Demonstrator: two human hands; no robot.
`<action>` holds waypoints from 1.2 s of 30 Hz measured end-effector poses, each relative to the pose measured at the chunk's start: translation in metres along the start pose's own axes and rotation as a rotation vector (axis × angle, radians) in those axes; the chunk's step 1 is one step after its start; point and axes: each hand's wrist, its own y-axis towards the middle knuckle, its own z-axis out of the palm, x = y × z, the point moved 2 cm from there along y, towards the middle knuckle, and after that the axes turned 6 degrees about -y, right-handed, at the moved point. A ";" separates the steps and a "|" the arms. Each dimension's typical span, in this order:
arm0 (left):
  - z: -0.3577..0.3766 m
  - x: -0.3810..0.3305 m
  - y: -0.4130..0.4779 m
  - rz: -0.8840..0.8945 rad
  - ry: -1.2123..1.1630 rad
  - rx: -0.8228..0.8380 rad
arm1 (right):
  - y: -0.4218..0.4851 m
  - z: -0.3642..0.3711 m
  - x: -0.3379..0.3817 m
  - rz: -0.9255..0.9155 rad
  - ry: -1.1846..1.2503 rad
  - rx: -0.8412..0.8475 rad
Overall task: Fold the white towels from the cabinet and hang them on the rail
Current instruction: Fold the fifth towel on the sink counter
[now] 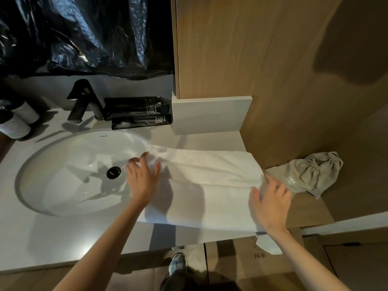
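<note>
A white towel [210, 185] lies spread on the grey counter [63, 238], its left end reaching over the rim of the sink. My left hand [141, 177] rests on the towel's left end with fingers spread. My right hand [270, 200] lies on the towel's right end, fingers fairly straight, beside a fold line running across the cloth. A small label shows at the towel's far left corner. No rail is in view.
The oval white sink [63, 175] with a black drain sits left, a black faucet [84, 101] behind it. Black toiletry tubes [136, 112] lie by the wall. A grey drawstring bag [310, 175] sits right of the towel. A wooden cabinet [252, 49] stands behind.
</note>
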 end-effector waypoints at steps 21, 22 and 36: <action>-0.033 0.050 -0.091 -0.146 -0.450 0.001 | 0.000 -0.008 -0.015 0.039 0.334 0.087; -0.032 0.052 -0.093 -0.137 -0.449 0.010 | -0.001 -0.007 -0.015 0.038 0.317 0.111; -0.012 0.012 -0.094 0.131 0.118 -0.139 | -0.034 -0.009 0.051 -0.539 -0.015 0.014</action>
